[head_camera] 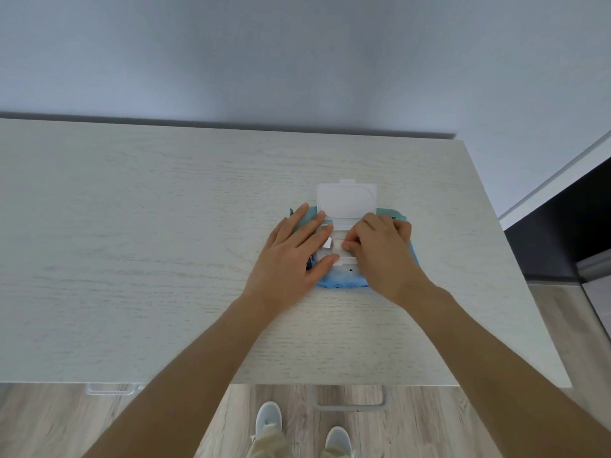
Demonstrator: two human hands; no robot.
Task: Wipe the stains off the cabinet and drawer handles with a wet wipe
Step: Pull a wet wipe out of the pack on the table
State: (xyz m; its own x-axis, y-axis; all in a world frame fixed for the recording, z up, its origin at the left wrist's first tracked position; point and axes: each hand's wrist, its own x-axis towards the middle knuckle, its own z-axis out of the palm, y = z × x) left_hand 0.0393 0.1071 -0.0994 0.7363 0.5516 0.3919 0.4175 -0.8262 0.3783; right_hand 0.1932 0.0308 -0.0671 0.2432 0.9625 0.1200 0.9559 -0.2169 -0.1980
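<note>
Wet-wipe pack, lid flipped up, both hands on it.

Right hand [380,246]: fingers curled, pinching at the pack's opening; whether a wipe is caught there cannot be told. Left hand [297,249]: flat, fingers straight, pressing the pack's left side. Blue wet-wipe pack [340,281]: lies on pale wood cabinet top [165,242], right of centre. White lid [347,200]: open toward 12 o'clock. Drawer handles [350,403]: 6 o'clock, below the front edge, above white shoes [269,416].

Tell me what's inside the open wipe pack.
The pack's lid is flipped back. The right hand pinches at the opening, while the left hand lies flat on the pack. Something white shows between the hands; the opening is mostly covered.
</note>
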